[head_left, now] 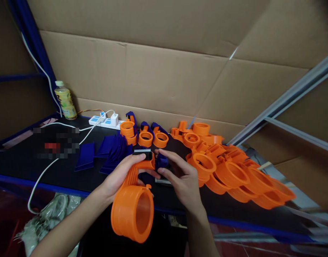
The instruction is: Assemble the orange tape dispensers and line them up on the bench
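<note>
My left hand (119,174) is closed round the handle of an orange tape dispenser (126,210), its thumb by the black blade holder (146,156) with a serrated metal edge. The dispenser's round hub hangs toward me, over the table's front edge. Just right of the blade end, my right hand (183,175) pinches a small dark blue plastic part (162,161) between thumb and fingers. That part is close to the dispenser's head; whether they touch I cannot tell. Some fingers of my left hand are hidden behind the dispenser.
Orange dispenser bodies (235,173) are heaped at the right. Several dispensers with blue parts (145,137) stand at the back, beside flat blue pieces (117,151). A white power strip (107,122), cables and a drink bottle (65,101) are at the left. Cardboard (139,71) walls the back.
</note>
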Action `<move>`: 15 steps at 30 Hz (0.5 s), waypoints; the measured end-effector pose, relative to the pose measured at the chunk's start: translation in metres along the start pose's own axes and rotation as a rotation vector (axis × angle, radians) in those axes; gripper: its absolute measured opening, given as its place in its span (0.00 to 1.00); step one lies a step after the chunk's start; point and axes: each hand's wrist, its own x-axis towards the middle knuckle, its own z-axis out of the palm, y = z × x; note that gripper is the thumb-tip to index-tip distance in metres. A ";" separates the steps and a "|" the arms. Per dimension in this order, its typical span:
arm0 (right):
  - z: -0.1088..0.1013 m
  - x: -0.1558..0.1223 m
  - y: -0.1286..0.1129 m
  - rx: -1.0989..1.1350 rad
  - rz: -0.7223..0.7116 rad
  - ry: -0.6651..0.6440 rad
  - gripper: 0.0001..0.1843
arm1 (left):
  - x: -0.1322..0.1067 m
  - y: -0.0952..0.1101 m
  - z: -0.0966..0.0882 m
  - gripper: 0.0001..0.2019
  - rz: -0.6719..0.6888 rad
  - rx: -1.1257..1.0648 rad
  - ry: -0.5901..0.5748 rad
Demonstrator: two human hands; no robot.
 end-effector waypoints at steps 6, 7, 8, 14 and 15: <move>-0.010 0.002 -0.013 -0.238 -0.139 -0.111 0.23 | 0.004 -0.007 -0.002 0.13 0.044 0.082 -0.044; -0.011 0.002 -0.014 -0.262 -0.156 -0.124 0.24 | 0.004 -0.007 -0.003 0.13 0.021 0.095 -0.048; -0.011 0.001 -0.014 -0.281 -0.175 -0.133 0.24 | 0.003 -0.007 -0.004 0.14 0.002 0.107 -0.052; -0.009 -0.001 -0.012 -0.365 -0.295 -0.110 0.24 | 0.001 -0.004 -0.007 0.12 -0.066 0.150 -0.116; -0.008 -0.001 -0.011 -0.375 -0.310 -0.104 0.24 | 0.001 -0.003 -0.007 0.11 -0.061 0.141 -0.120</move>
